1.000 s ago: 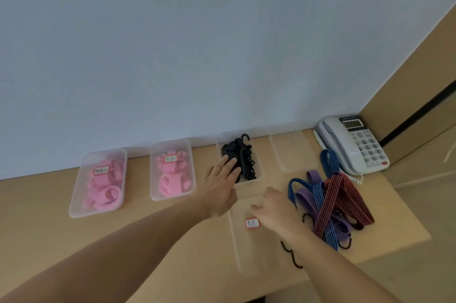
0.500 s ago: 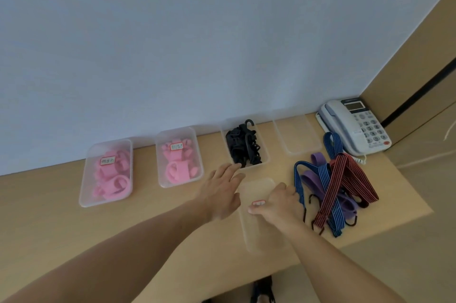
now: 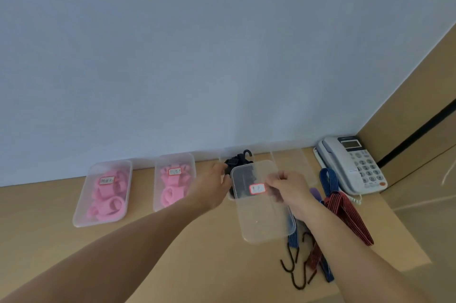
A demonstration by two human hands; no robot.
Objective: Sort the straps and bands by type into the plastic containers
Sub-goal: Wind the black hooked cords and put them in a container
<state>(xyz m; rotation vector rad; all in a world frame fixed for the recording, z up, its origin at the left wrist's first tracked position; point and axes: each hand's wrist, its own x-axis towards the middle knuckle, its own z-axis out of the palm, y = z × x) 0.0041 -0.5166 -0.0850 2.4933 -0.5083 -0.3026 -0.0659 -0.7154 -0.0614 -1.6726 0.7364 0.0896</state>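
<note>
The wooden table (image 3: pixel 172 253) bears plastic containers (image 3: pixel 81 218), hooked straps (image 3: pixel 345 216) and a telephone (image 3: pixel 355 167).

We cannot read any of 3 red-edged labels: first label (image 3: pixel 106 180) on the leftmost container (image 3: pixel 123 174), second label (image 3: pixel 174 171) on the next container (image 3: pixel 190 162), third label (image 3: pixel 257 188) on the loose lid (image 3: pixel 266 223). The telephone (image 3: pixel 350 164) keys, at the worktop's (image 3: pixel 172 241) back right corner, bear faint digits.

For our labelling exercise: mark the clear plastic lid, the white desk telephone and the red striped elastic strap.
clear plastic lid (image 3: pixel 265 221): head view, bare lower panel.
white desk telephone (image 3: pixel 364 167): head view, keypad.
red striped elastic strap (image 3: pixel 348 216): head view, mid-length.
</note>
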